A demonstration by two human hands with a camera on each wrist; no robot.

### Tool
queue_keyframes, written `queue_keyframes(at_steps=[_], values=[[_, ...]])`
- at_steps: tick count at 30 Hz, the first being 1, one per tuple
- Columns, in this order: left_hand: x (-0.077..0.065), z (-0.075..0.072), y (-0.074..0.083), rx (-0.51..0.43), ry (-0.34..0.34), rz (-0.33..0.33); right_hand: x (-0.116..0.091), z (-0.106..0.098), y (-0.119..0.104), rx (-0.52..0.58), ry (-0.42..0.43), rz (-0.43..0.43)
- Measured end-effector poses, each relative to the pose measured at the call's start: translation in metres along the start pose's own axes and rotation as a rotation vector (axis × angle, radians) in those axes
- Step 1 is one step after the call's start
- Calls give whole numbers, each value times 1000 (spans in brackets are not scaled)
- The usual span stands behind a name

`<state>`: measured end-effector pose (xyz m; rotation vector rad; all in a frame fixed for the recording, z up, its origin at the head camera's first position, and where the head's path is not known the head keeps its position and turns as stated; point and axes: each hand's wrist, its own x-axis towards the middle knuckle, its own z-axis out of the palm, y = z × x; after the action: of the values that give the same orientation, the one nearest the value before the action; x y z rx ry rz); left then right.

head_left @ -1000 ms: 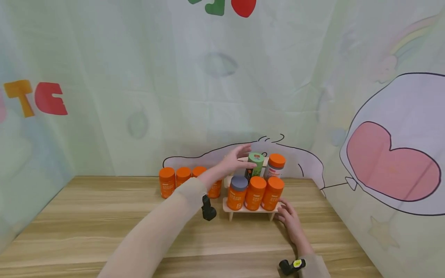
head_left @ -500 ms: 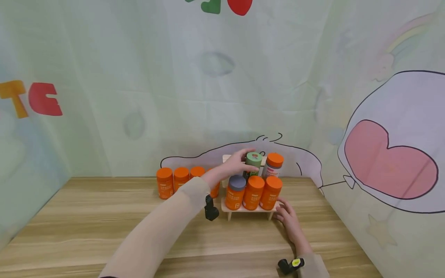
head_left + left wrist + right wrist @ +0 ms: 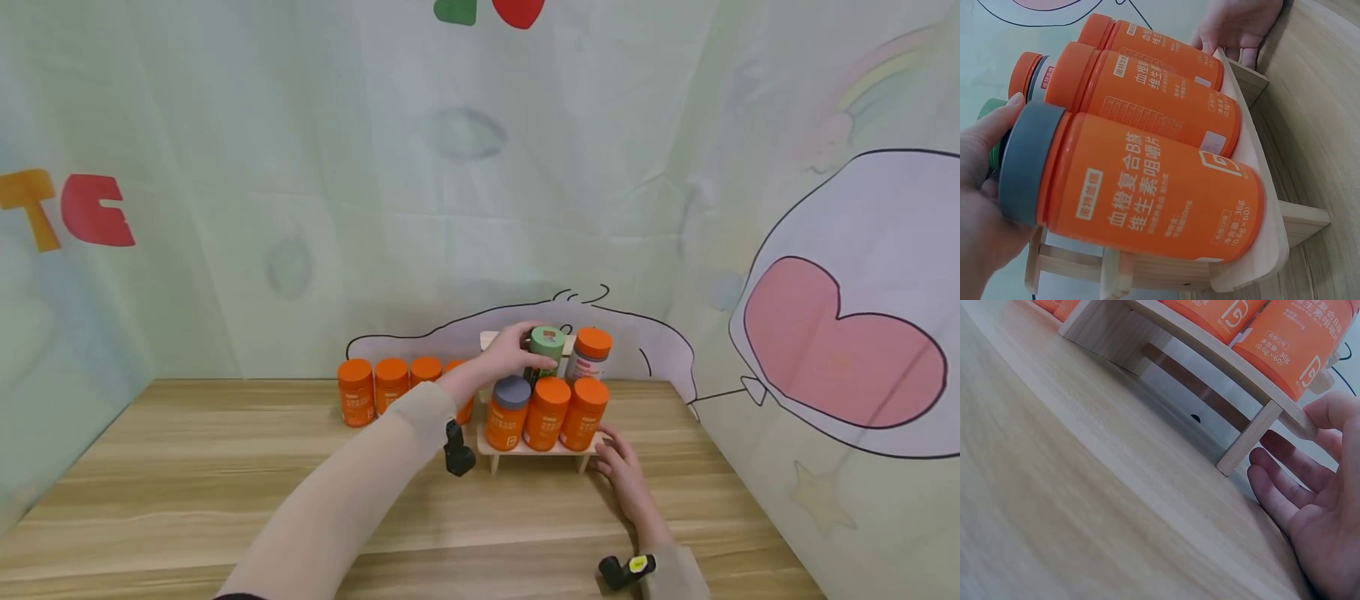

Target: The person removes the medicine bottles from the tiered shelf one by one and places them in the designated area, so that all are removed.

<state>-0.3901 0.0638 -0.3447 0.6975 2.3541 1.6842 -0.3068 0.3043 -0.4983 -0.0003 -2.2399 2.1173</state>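
Green jar's [image 3: 547, 343] base is hidden behind the front row, so can't tell if it's touching the board; left wrist view shows only a sliver of it behind the grey-lidded jar [image 3: 1166, 187]; left forearm covers parts of the separate orange jars [image 3: 392, 375]; right fingertips partly lost behind the rack [image 3: 1275, 237] leg; green jar looks upright, pale green top with a small red mark, darker lower down, print too small to read; it's at the rack's back level, beside the orange-lidded grey jar [image 3: 591, 354]; left hand [image 3: 508, 352] grips it; right hand [image 3: 626, 479] holds the rack's right end, fingers curled.
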Motion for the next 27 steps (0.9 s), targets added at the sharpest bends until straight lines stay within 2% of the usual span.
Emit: queue_keyframes(at_steps=[16,20,27], values=[[-7,-2,-3,-47,78,23,2,0,2,-11,3,12],[-11,-7,-3,-102,108,25,2,0,3,-11,8,-3],[-16,-19,-4,-227,157,70,2,0,3,-1,15,-2]])
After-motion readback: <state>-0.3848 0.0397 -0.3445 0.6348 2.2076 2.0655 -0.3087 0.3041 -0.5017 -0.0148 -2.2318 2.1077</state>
